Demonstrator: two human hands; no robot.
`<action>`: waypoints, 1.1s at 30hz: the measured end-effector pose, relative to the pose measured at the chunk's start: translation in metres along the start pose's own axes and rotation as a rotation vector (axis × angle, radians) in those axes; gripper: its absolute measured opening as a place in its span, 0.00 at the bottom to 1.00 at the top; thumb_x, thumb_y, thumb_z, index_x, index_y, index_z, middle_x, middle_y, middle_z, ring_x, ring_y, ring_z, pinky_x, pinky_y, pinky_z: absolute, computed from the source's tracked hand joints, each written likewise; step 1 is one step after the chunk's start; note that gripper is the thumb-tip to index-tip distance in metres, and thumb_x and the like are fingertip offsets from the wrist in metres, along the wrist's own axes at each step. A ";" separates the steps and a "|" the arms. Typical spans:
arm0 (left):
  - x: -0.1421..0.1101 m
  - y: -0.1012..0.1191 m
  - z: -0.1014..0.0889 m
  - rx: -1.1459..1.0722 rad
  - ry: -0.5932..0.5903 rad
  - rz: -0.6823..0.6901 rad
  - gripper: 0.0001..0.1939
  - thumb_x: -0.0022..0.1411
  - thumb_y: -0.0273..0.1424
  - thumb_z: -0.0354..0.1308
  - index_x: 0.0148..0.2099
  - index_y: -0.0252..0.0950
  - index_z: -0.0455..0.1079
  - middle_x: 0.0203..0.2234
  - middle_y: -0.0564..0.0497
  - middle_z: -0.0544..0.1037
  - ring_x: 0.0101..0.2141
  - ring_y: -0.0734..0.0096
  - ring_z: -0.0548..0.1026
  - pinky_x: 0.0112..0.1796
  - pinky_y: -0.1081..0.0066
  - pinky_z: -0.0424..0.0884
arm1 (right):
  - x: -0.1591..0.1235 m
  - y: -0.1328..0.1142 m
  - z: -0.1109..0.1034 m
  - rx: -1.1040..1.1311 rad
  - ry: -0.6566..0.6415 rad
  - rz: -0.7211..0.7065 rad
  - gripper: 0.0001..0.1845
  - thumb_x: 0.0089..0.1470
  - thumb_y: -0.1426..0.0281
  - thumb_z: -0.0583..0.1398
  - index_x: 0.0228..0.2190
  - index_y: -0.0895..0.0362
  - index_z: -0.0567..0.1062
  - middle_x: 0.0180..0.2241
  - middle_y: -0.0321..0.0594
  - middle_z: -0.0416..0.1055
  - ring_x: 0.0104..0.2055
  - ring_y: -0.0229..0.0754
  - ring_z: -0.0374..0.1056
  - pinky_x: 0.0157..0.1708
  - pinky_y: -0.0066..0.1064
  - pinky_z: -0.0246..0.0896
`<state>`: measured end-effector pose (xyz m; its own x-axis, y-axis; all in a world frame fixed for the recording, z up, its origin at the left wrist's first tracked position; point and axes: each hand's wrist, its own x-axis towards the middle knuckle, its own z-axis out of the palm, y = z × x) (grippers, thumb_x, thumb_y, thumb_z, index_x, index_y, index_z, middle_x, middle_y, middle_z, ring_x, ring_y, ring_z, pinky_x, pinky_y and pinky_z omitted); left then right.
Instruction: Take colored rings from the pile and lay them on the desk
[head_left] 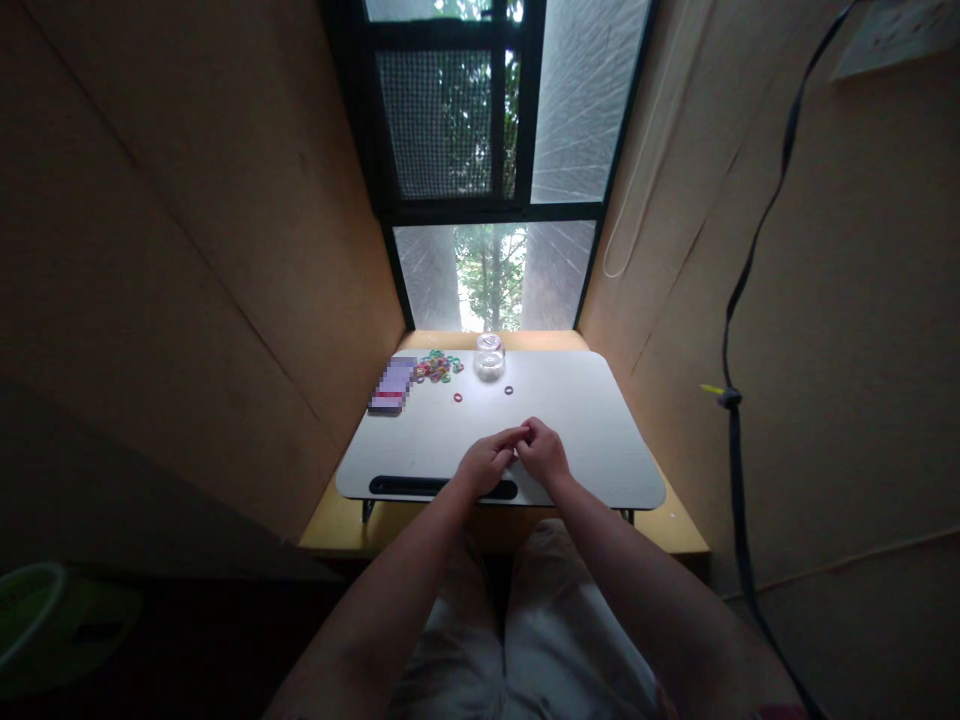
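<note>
Over the front part of the white folding table (pixel 585 430), my left hand (pixel 486 464) and my right hand (pixel 544 455) meet at their fingertips. The left fingers reach across to the right, close together. My right hand is closed, its thumb and fingers pinched against the left fingertips. Whatever lies between them is too small or hidden to make out. Beyond the hands lie a reddish small band (pixel 457 398) and a dark small band (pixel 508 390), apart from each other. A pile of colourful small bands (pixel 439 368) sits at the back left.
A clear round container (pixel 489 364) stands at the table's back edge. A pixelated flat object (pixel 391 386) lies at the left edge. A black slot strip (pixel 405 486) runs along the front. A dark cord (pixel 736 480) hangs at right; a green tub (pixel 71 630) stands lower left.
</note>
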<state>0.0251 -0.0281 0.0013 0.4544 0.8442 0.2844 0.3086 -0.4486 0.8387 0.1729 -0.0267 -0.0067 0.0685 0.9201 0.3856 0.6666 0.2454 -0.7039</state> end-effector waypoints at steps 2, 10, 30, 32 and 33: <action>-0.001 0.000 0.000 0.002 -0.010 -0.008 0.25 0.56 0.24 0.47 0.56 0.42 0.68 0.47 0.52 0.76 0.44 0.69 0.74 0.46 0.71 0.69 | 0.000 0.001 0.001 0.012 0.001 0.008 0.04 0.47 0.68 0.54 0.25 0.55 0.68 0.20 0.33 0.66 0.24 0.36 0.60 0.25 0.26 0.50; -0.004 0.003 0.001 0.039 0.073 -0.036 0.21 0.59 0.30 0.50 0.55 0.40 0.67 0.25 0.56 0.75 0.23 0.77 0.68 0.29 0.76 0.65 | 0.000 0.002 0.002 0.005 0.003 0.019 0.07 0.50 0.66 0.54 0.24 0.55 0.68 0.20 0.33 0.66 0.23 0.36 0.60 0.24 0.26 0.48; 0.004 -0.004 -0.007 -0.311 0.094 -0.115 0.10 0.52 0.31 0.57 0.36 0.32 0.75 0.30 0.49 0.79 0.32 0.70 0.74 0.37 0.72 0.68 | -0.001 0.000 0.000 0.013 -0.080 -0.038 0.11 0.44 0.61 0.61 0.23 0.55 0.69 0.20 0.32 0.68 0.22 0.35 0.61 0.23 0.25 0.50; 0.005 -0.005 -0.007 -0.313 0.113 -0.115 0.09 0.52 0.30 0.57 0.35 0.32 0.75 0.28 0.50 0.78 0.31 0.71 0.73 0.36 0.72 0.68 | -0.001 -0.001 0.000 0.017 -0.080 -0.031 0.10 0.44 0.61 0.60 0.23 0.55 0.69 0.19 0.32 0.68 0.22 0.35 0.62 0.23 0.25 0.50; 0.005 -0.006 -0.007 -0.319 0.125 -0.116 0.09 0.52 0.30 0.57 0.34 0.32 0.75 0.27 0.50 0.78 0.30 0.72 0.72 0.35 0.73 0.68 | -0.001 -0.001 0.001 0.017 -0.077 -0.030 0.10 0.45 0.61 0.60 0.23 0.55 0.69 0.19 0.33 0.68 0.22 0.35 0.62 0.23 0.25 0.50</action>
<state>0.0198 -0.0194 0.0010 0.3195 0.9225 0.2167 0.0666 -0.2500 0.9660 0.1718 -0.0276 -0.0067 -0.0093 0.9328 0.3603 0.6546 0.2781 -0.7030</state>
